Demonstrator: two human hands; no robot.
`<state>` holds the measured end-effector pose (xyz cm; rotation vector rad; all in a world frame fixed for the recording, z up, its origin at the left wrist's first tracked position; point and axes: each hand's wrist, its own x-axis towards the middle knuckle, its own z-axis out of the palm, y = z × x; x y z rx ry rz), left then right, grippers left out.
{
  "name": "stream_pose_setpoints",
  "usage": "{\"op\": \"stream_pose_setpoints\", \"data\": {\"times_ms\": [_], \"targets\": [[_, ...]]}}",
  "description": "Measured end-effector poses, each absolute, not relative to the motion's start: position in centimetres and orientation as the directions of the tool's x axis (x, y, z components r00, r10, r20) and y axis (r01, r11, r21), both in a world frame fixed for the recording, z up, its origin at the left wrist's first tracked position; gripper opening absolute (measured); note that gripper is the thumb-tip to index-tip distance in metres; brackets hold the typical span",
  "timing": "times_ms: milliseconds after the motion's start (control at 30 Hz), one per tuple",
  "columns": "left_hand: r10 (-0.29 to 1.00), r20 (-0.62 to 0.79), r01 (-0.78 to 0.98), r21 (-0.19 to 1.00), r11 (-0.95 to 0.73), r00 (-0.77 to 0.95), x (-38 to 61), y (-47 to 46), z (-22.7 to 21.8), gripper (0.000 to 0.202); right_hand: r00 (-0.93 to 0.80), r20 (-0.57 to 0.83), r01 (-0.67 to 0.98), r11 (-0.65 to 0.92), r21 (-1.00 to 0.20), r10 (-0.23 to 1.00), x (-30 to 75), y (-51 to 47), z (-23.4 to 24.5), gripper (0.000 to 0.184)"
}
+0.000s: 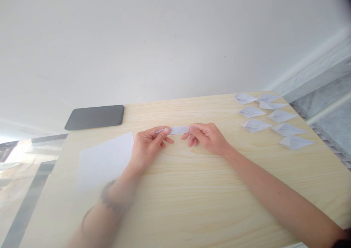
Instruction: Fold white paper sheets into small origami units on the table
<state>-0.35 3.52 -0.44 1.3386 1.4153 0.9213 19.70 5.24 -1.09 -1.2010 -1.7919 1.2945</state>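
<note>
A narrow folded strip of white paper (178, 130) is held level just above the light wooden table (192, 189). My left hand (149, 144) pinches its left end between thumb and forefinger. My right hand (207, 136) pinches its right end the same way. Both hands sit near the middle of the table, a little back from the front edge. A band shows on my left wrist.
A stack of white paper sheets (105, 158) lies left of my left hand. A dark phone (95, 117) lies at the back left. Several folded white paper pieces (270, 122) lie in two rows at the back right. A white wall stands behind the table.
</note>
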Motion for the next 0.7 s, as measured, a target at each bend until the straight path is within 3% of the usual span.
{"op": "stream_pose_setpoints", "data": {"times_ms": [167,333,467,700], "targets": [[0.983,-0.137,0.189,0.976,0.112,0.126,-0.4,3.7,-0.4,0.042,-0.413,-0.045,0.272,0.077,-0.959,0.909,19.8,5.4,-0.9,0.044],[0.971,-0.113,0.269,0.962,0.054,0.21,-0.9,3.8,-0.7,0.048,-0.413,-0.052,0.267,0.066,-0.961,0.909,20.1,5.7,-1.0,0.041],[0.974,-0.068,0.412,0.911,-0.027,0.214,-0.7,3.6,-1.0,0.036,-0.372,0.012,0.243,0.109,-0.964,0.928,19.9,5.7,-1.4,0.031],[0.983,0.055,0.416,0.901,-0.125,0.176,-0.2,3.6,-0.7,0.027,-0.363,0.148,0.217,0.238,-0.947,0.92,19.4,5.5,-1.9,0.02]]}}
